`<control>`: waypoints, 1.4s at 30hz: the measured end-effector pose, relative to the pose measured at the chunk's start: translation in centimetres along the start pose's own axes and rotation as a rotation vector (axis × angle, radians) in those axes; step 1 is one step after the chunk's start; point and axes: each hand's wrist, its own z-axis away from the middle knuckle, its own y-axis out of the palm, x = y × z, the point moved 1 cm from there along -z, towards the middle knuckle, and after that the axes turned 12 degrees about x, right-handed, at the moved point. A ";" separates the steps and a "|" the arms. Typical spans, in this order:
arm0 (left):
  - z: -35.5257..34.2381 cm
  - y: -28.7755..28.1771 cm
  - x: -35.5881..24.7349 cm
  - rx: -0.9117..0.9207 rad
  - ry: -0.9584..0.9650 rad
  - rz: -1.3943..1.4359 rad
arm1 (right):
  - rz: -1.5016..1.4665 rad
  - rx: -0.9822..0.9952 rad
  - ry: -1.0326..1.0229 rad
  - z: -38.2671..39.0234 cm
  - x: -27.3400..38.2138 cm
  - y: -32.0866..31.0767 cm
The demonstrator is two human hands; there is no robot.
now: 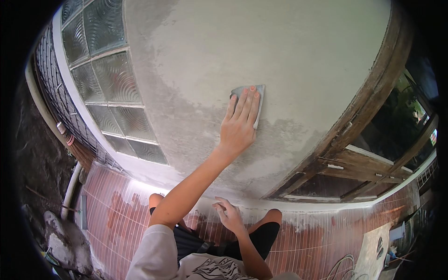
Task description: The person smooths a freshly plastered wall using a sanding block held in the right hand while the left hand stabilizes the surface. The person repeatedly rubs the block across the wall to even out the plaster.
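Observation:
My left hand (pixel 239 123) is stretched up against the wall (pixel 270 42), its fingers lying flat over a grey sheet of sandpaper (pixel 260 100) and pressing it to the surface. The sheet's edges show past the fingertips and along one side of the hand. The plaster is pale and smooth higher up, with darker, rougher grey patches lower down and toward the glass blocks. My right hand (pixel 229 216) hovers low in front of the wall's base, near my knees. Its fingers are loosely bent and apart, with nothing in them.
Glass-block panes (pixel 114 77) fill the wall on the left. To the right stands a worn wooden frame (pixel 336 135) with dark glass. Whitish dust lies on the red tiled floor (pixel 322 233). A broom (pixel 79 149) leans at far left; a coiled hose (pixel 344 267) lies at lower right.

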 end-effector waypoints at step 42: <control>24.5 -2.0 -4.8 0.142 -1.206 1.933 | -0.681 0.101 0.029 1.1 -0.1 -1.9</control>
